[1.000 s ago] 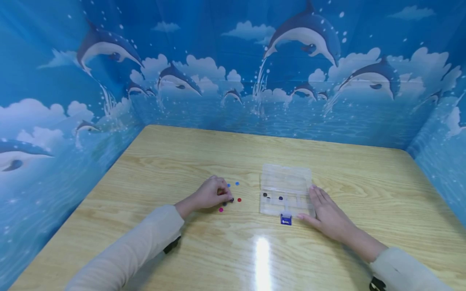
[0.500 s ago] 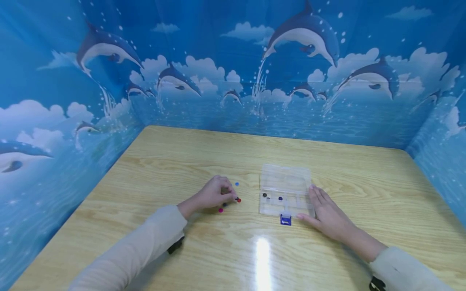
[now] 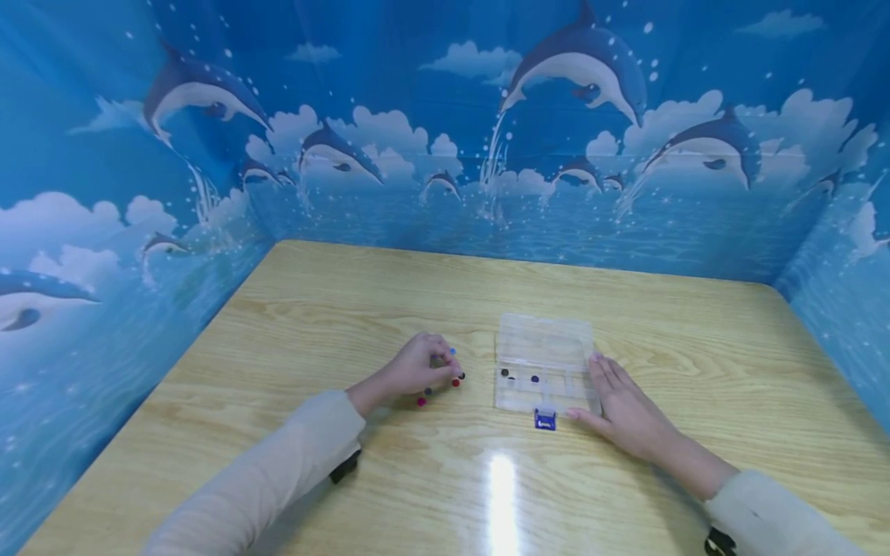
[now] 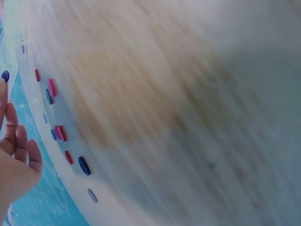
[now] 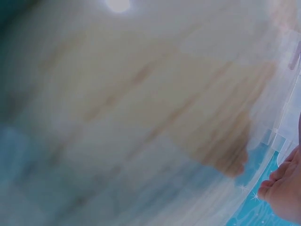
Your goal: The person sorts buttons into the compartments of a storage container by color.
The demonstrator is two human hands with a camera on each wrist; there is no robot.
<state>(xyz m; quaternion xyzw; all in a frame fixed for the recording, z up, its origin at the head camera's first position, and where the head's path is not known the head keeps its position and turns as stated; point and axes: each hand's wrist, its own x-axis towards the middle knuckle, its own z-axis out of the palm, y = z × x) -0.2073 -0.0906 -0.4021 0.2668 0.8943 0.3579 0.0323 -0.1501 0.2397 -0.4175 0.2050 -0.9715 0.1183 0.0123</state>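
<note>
My left hand (image 3: 421, 363) pinches a small dark blue button (image 4: 5, 75) between thumb and fingertip, just over the table. Beneath and around that hand lie several loose buttons, among them a red button (image 3: 456, 383), a pink button (image 3: 421, 401) and a blue button (image 3: 453, 351). To their right is a clear plastic compartment box (image 3: 514, 401), its lid (image 3: 545, 336) folded back. A few dark buttons (image 3: 535, 379) sit in its left compartments. With straight fingers, my right hand (image 3: 629, 409) rests along the box's right side, thumb at the front corner.
A blue latch (image 3: 545, 419) juts from the box's front edge. The wood-grain table (image 3: 389, 494) ends at a dolphin-print curtain (image 3: 417, 116) behind and at the sides.
My left hand has moved a little to the right toward the box, carrying the dark button past the red one. The right hand and the box have stayed put.
</note>
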